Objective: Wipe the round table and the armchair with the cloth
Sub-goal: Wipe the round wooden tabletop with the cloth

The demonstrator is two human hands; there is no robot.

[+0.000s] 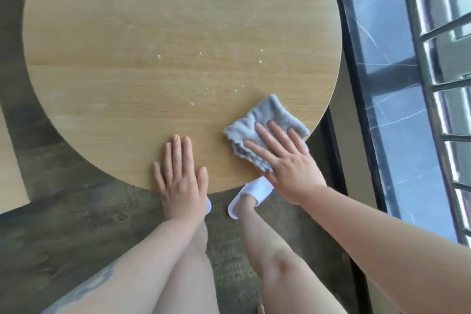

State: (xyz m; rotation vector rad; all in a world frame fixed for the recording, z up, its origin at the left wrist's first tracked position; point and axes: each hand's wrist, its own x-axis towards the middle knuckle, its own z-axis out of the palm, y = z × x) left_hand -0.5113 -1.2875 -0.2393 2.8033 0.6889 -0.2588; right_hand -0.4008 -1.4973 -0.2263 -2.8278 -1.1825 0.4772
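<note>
A round table (142, 64) with a light wood top fills the upper part of the head view, with white specks and smears scattered across it. A folded grey cloth (265, 122) lies near the table's near right edge. My right hand (285, 158) presses flat on the cloth with straight, spread fingers. My left hand (182, 176) rests flat on the bare wood at the near edge, left of the cloth. No armchair is in view.
Dark wood-look floor (76, 224) surrounds the table. A dark marble sill (392, 84) and a window with metal bars (438, 58) run along the right. My legs and white slippers (254, 191) stand under the near edge. A pale surface (10, 160) shows at far left.
</note>
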